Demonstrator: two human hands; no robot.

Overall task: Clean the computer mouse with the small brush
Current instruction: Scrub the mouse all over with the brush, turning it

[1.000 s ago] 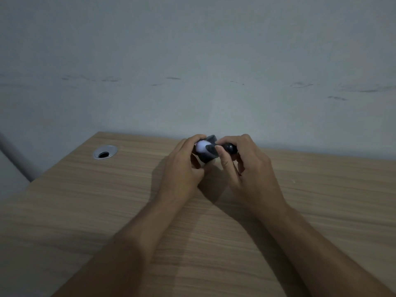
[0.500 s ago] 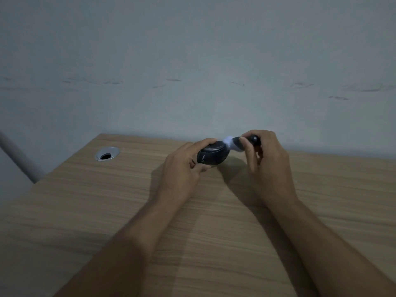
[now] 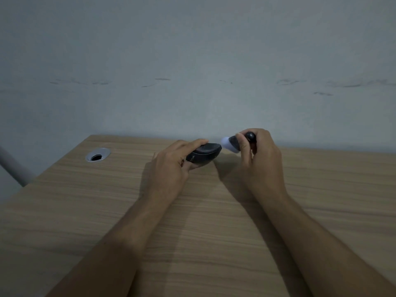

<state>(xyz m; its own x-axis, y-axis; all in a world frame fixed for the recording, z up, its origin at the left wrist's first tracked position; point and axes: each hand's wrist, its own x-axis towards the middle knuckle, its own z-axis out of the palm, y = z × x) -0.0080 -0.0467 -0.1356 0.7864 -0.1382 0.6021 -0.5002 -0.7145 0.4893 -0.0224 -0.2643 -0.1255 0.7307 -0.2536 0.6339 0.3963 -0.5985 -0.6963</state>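
One wooden desk (image 3: 90, 215) with a light grain filled the lower view, butted against a plain grey wall (image 3: 192, 61) bearing faint dark scuffs. At far left a grey pipe (image 3: 12, 168) ran down beside the desk edge; near it a metal cable grommet (image 3: 97, 154) sat in the desktop. The left hand (image 3: 171, 166) was closed around a dark computer mouse (image 3: 204, 155), held just above the desk near the wall, its long axis roughly left to right, tapered end pointing right. Just beside that end was the pale bristle tip of the small brush (image 3: 232, 144), pointing left at the mouse; contact could not be judged. The right hand (image 3: 260, 159) gripped the brush's dark handle.
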